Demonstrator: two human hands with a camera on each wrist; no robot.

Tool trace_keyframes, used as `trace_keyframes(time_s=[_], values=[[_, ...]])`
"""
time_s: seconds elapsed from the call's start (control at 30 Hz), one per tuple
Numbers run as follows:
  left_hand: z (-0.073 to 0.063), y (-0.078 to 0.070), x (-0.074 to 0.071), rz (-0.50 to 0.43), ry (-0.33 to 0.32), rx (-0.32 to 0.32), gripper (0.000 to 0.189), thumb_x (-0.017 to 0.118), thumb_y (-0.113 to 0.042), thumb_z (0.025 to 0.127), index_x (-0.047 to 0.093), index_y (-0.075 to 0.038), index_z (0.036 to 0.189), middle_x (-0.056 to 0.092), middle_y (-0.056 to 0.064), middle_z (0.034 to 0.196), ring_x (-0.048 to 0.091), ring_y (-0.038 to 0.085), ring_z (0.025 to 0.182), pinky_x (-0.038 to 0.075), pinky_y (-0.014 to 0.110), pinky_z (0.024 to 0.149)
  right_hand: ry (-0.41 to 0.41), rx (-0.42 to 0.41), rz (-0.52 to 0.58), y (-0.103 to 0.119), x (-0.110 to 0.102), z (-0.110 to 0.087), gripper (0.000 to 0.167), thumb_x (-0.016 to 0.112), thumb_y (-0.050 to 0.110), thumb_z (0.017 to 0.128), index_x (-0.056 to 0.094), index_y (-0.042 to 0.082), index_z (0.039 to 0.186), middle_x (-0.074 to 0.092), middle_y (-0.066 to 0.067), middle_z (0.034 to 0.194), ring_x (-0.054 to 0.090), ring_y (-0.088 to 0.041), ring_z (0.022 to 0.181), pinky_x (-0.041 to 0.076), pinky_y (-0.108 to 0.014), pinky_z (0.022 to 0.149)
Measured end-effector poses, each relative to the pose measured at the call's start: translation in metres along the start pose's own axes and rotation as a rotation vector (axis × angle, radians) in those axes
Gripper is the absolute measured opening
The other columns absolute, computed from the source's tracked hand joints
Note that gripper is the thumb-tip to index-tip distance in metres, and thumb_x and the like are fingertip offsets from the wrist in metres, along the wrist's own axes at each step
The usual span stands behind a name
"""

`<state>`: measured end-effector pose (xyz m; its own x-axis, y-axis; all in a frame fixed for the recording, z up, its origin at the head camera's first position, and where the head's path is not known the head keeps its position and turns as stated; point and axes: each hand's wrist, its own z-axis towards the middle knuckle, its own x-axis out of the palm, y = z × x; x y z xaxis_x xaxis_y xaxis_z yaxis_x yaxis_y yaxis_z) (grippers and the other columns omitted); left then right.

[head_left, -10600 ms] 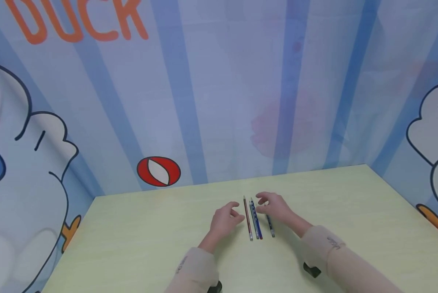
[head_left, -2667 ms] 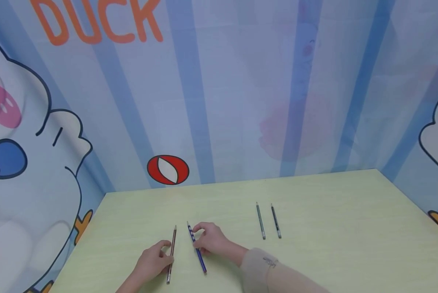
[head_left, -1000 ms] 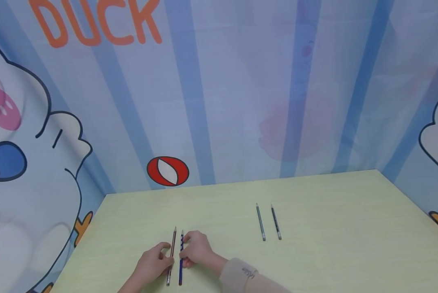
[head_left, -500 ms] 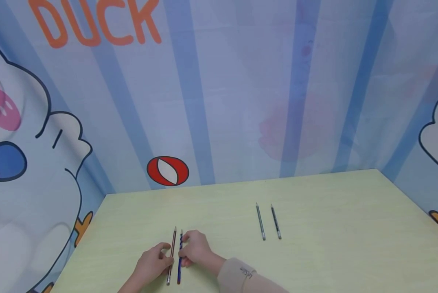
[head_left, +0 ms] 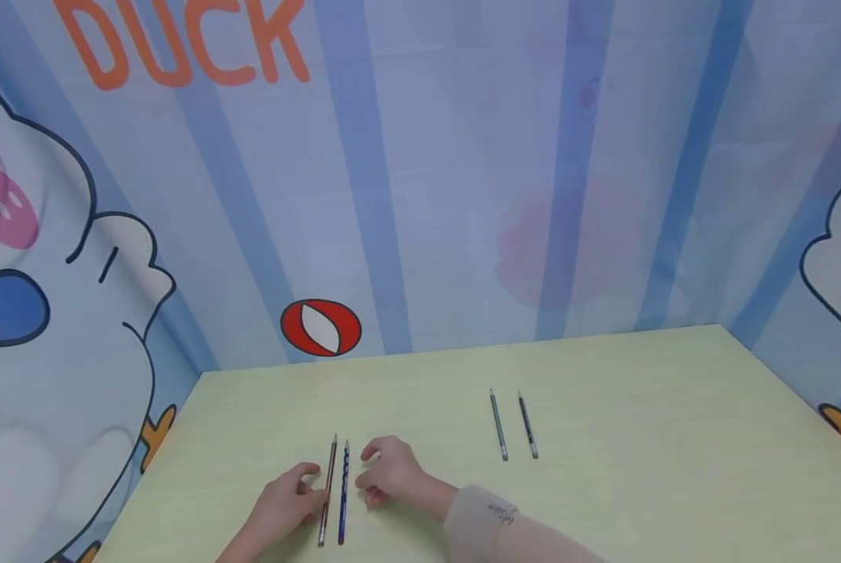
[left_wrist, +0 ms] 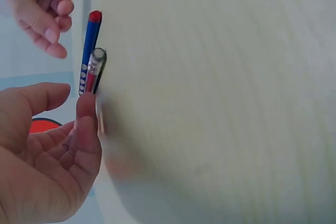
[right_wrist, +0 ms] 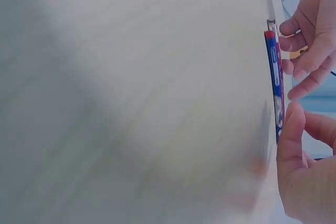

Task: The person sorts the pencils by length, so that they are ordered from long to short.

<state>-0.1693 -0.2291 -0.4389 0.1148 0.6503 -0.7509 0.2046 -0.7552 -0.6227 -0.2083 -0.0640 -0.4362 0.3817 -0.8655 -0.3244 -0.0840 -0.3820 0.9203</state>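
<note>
In the head view, a dark red pencil (head_left: 331, 467) and a blue pencil (head_left: 344, 493) with pale spots lie side by side on the table, a narrow gap between them. My left hand (head_left: 280, 504) is at the red pencil's left, fingers relaxed. Its thumb tip overlaps the pencil, while the index finger stands away from it. To the blue pencil's right, my right hand (head_left: 395, 473) is loosely curled, holding nothing, its fingertips apart from the pencil. The left wrist view shows the blue pencil's red end (left_wrist: 95, 17) beside the other pencil's metal-banded end (left_wrist: 95, 64).
Two more pencils lie further right on the pale table (head_left: 638, 438): a grey-green pencil (head_left: 499, 424) and a dark patterned pencil (head_left: 527, 424), roughly parallel. A blue striped cloth backdrop (head_left: 449, 195) with cartoon figures rises behind the table's far edge.
Over the whole span, the red and blue pencils moved left, away from the other two. In the last half second, my right hand let go of the blue pencil and drew right.
</note>
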Motion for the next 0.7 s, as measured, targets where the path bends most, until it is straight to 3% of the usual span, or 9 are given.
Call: trace_keyframes(time_s=[0.23, 0.47, 0.7], values=[[0.002, -0.003, -0.005, -0.040, -0.018, 0.001, 0.043, 0.060, -0.016, 0.079, 0.050, 0.002, 0.117, 0.059, 0.001, 0.072, 0.054, 0.011, 0.056, 0.041, 0.025, 0.053, 0.074, -0.027, -0.056, -0.007, -0.028, -0.008, 0.020, 0.068, 0.002, 0.070, 0.060, 0.002, 0.088, 0.055, -0.003, 0.056, 0.049, -0.010, 0.041, 0.044, -0.022, 0.041], [0.005, -0.014, -0.001, -0.085, -0.033, 0.078, 0.033, 0.058, -0.012, 0.080, 0.056, 0.001, 0.111, 0.060, 0.002, 0.070, 0.056, 0.011, 0.056, 0.043, 0.025, 0.055, 0.170, -0.100, -0.132, -0.018, -0.069, -0.017, 0.020, 0.066, 0.003, 0.071, 0.060, -0.001, 0.089, 0.056, -0.003, 0.059, 0.048, -0.013, 0.047, 0.044, -0.027, 0.048], [0.005, -0.034, 0.014, -0.149, -0.018, 0.186, 0.031, 0.056, -0.011, 0.081, 0.056, 0.000, 0.110, 0.057, 0.002, 0.071, 0.057, 0.013, 0.057, 0.040, 0.024, 0.049, 0.122, -0.181, -0.284, -0.028, -0.105, -0.023, 0.023, 0.066, 0.007, 0.072, 0.060, 0.000, 0.093, 0.057, -0.001, 0.070, 0.050, -0.011, 0.058, 0.042, -0.025, 0.053]])
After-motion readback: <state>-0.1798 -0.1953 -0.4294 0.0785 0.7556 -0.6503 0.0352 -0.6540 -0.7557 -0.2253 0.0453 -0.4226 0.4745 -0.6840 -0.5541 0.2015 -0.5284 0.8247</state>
